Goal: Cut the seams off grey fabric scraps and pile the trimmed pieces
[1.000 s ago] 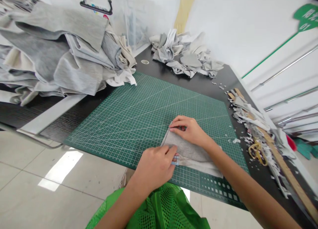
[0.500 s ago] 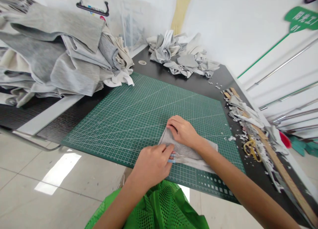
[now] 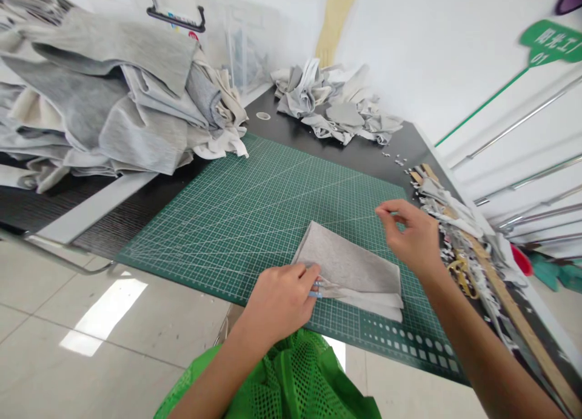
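On the green cutting mat (image 3: 236,213) lies a folded piece of grey fabric (image 3: 350,258), its layers parted along the near edge. My left hand (image 3: 284,298) is closed at the fabric's left end, with a small light-blue tool (image 3: 315,293) poking out from under the fingers. Most of that tool is hidden, so its kind does not show. Off to the right, my right hand (image 3: 411,234) is raised above the mat, apart from the fabric. Its thumb and forefinger are pinched together; anything between the tips is too small to make out.
A tall heap of grey fabric (image 3: 136,103) covers the table's left side, and a smaller pile (image 3: 336,103) lies at the back. Along the right edge are fabric scraps, gold-handled scissors (image 3: 462,276) and a long wooden strip (image 3: 513,310). A tape ring (image 3: 262,116) lies behind the mat.
My right hand has let go of the fabric's upper left corner and moved right, uncovering the piece. My left hand has stayed in place.
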Demonstrator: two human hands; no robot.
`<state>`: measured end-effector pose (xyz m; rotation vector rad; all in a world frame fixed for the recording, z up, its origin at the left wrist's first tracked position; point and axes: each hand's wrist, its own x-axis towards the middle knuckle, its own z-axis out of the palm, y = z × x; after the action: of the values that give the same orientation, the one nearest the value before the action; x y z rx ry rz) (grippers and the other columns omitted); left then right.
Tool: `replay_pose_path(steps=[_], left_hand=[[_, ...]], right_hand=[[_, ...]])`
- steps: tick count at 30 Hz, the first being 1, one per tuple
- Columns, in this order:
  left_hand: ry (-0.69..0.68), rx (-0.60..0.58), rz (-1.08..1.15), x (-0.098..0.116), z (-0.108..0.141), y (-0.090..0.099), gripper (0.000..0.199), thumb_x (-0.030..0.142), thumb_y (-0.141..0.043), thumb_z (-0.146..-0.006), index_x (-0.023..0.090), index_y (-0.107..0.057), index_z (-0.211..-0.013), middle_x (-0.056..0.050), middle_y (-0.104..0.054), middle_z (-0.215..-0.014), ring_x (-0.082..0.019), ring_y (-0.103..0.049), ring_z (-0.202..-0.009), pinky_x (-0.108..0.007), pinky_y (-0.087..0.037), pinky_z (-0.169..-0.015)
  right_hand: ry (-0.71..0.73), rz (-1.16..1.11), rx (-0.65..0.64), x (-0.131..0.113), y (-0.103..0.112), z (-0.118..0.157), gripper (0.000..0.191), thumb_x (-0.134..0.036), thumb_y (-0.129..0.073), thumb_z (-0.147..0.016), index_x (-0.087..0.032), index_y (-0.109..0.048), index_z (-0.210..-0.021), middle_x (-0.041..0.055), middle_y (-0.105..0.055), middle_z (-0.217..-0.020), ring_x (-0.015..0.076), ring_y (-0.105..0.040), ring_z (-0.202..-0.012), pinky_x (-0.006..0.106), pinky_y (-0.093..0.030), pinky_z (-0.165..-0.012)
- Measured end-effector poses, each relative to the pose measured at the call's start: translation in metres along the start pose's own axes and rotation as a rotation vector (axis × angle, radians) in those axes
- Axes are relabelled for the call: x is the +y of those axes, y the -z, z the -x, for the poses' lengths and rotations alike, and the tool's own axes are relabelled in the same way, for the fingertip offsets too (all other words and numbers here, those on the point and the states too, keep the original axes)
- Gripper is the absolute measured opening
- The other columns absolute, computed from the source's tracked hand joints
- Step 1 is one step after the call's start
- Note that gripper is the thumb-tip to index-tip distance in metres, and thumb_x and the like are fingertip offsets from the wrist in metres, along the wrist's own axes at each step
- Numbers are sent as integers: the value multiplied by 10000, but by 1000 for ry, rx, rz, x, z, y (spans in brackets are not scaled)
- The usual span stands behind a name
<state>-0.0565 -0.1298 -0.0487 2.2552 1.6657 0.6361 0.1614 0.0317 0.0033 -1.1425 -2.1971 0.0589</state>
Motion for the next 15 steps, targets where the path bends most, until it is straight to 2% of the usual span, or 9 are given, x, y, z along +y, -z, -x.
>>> replay_pose_path(steps=[2,5,9,12,15], left_hand=[[-1,1,7,0,0,0,362,183,-505,-875,205,-550,-1233,-21,-671,-913,-216,-658,-808,-364,-532,-691],[-2,8,14,-1,-1,-1,387,160,-504,-855,200,-546,-1237,-19,-670,-912,-211,-658,-806,-360,-529,-686],[-14,17,12,-2,-1,-2,405,153,-504,-836,199,-546,-1236,-15,-670,-905,-211,-657,-783,-357,-527,-648],[-19,24,1,-2,0,-4,406,150,-509,-832,200,-547,-1233,-16,-671,-906,-209,-655,-779,-356,-528,-645],[-20,22,-14,-2,1,-5,403,155,-520,-834,208,-546,-1233,-18,-673,-921,-212,-653,-782,-361,-530,-649]], right_hand=[[-84,142,64,18,22,7,128,-285,-543,-894,-205,-643,-891,53,-705,-879,179,-656,-775,267,-522,-710],[-214,433,57,52,57,27,122,-272,-567,-863,-211,-660,-912,86,-732,-925,202,-677,-713,298,-508,-718],[-349,656,-151,98,96,62,138,-307,-569,-832,-234,-671,-888,118,-740,-888,258,-700,-802,322,-496,-710],[-403,706,-220,119,109,83,148,-298,-541,-812,-262,-678,-855,105,-738,-843,277,-697,-822,340,-492,-686],[-424,732,-255,123,109,90,216,-254,-509,-800,-271,-711,-874,81,-717,-722,266,-676,-657,347,-471,-598]])
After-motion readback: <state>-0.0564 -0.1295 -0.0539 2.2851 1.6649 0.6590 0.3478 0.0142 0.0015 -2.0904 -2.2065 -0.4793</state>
